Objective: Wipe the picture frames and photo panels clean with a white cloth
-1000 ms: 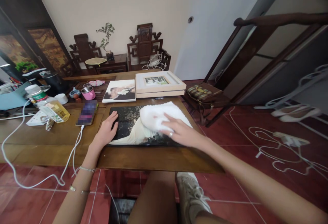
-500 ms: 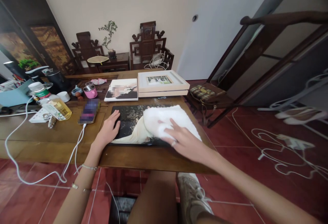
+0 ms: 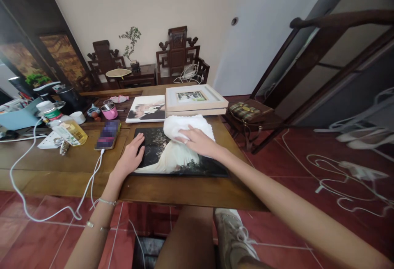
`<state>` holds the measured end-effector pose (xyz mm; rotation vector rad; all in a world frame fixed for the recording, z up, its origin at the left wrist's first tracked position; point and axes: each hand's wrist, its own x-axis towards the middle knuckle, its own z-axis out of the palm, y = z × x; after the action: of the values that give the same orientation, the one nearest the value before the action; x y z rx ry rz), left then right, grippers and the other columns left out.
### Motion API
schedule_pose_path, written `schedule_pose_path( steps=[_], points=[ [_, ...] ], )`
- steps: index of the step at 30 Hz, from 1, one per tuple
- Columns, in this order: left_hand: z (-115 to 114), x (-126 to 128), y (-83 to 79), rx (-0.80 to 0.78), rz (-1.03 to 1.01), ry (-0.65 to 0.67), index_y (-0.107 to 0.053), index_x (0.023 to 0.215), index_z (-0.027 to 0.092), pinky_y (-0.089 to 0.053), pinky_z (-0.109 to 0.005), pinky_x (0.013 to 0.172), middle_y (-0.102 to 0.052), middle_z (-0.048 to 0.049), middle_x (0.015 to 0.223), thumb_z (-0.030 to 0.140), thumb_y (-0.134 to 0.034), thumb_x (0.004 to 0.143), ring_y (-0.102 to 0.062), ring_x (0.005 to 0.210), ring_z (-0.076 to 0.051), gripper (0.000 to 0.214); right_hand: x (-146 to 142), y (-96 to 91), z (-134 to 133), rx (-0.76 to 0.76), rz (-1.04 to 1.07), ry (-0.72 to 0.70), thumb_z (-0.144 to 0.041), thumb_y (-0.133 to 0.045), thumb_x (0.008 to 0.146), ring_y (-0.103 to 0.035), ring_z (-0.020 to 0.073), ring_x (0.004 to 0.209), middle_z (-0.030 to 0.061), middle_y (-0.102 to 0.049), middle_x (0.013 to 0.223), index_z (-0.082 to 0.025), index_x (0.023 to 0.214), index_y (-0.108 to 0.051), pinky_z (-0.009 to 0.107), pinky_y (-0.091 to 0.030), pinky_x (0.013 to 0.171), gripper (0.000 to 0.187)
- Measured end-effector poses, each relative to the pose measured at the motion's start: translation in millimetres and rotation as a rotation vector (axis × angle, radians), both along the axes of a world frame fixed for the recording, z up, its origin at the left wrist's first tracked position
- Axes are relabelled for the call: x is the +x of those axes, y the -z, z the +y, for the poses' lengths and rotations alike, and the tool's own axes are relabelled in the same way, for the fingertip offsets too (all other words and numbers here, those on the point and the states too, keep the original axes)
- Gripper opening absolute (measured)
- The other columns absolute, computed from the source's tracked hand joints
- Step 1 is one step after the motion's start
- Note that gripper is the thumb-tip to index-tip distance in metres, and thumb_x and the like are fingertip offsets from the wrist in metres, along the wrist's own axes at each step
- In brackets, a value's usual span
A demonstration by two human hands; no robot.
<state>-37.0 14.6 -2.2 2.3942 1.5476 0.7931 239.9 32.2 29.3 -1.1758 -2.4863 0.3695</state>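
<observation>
White, fluffy cloth (image 3: 176, 126) lies bunched over the far right part of the dark picture panel (image 3: 172, 158), which rests flat on the bench (image 3: 184, 189) right in front of me. My right hand (image 3: 197, 141) is spread over the cloth, fingers stretched out rather than clenched, while my left hand (image 3: 132, 154) lies flat and open across the panel's left edge, gripping nothing. I'd judge the wiping to be partway through: the cloth sits on the panel's far side, and the pale dress, the dark left area and the near right corner lie uncovered. I see no streak or dust plain enough to say which parts are done and which are left. Just beyond the panel lie a white-edged print (image 3: 150, 111) and, to its right, stacked light-wood frames (image 3: 212, 93); whether those are finished or waiting I can't tell. Left of the panel are a phone (image 3: 107, 135) on its cable and, farther off, a bottle (image 3: 74, 130). Beyond the panel's right end, a plaid bag (image 3: 246, 111) sits on a chair (image 3: 314, 62).
</observation>
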Motion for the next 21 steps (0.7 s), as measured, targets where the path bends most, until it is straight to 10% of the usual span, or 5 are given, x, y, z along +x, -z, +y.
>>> schedule_pose_path(
  steps=[5, 14, 21],
  points=[
    [-1, 0, 0.1, 0.008, 0.009, -0.004, -0.052, 0.128, 0.008, -0.030, -0.047, 0.113, -0.046, -0.0172, 0.141, 0.030, -0.036, 0.091, -0.037, 0.135, -0.025, 0.046, -15, 0.1, 11, 0.080, 0.023, 0.000, -0.022, -0.037, 0.094, -0.059, 0.0299, 0.102, 0.0094, -0.069, 0.096, -0.016, 0.094, -0.064, 0.051, -0.034, 0.099, 0.027],
    [2, -1, 4.0, 0.019, 0.021, -0.007, -0.053, 0.127, 0.007, -0.030, -0.046, 0.113, -0.046, -0.0171, 0.141, 0.028, -0.036, 0.090, -0.038, 0.135, -0.025, 0.046, -11, 6.2, -113, 0.000, 0.081, -0.306, -0.011, -0.044, 0.087, -0.035, 0.0263, 0.134, 0.0103, -0.064, 0.118, -0.018, 0.097, -0.063, 0.057, -0.011, 0.113, 0.023],
    [1, -1, 3.0, 0.012, 0.028, -0.006, -0.052, 0.127, 0.006, -0.031, -0.047, 0.112, -0.046, -0.0176, 0.141, 0.030, -0.035, 0.091, -0.037, 0.135, -0.025, 0.047, -11, -2.9, -44, 0.047, 0.028, -0.193, -0.018, -0.037, 0.092, -0.055, 0.0280, 0.113, 0.0114, -0.067, 0.110, -0.016, 0.099, -0.064, 0.052, -0.028, 0.106, 0.028]
  ],
)
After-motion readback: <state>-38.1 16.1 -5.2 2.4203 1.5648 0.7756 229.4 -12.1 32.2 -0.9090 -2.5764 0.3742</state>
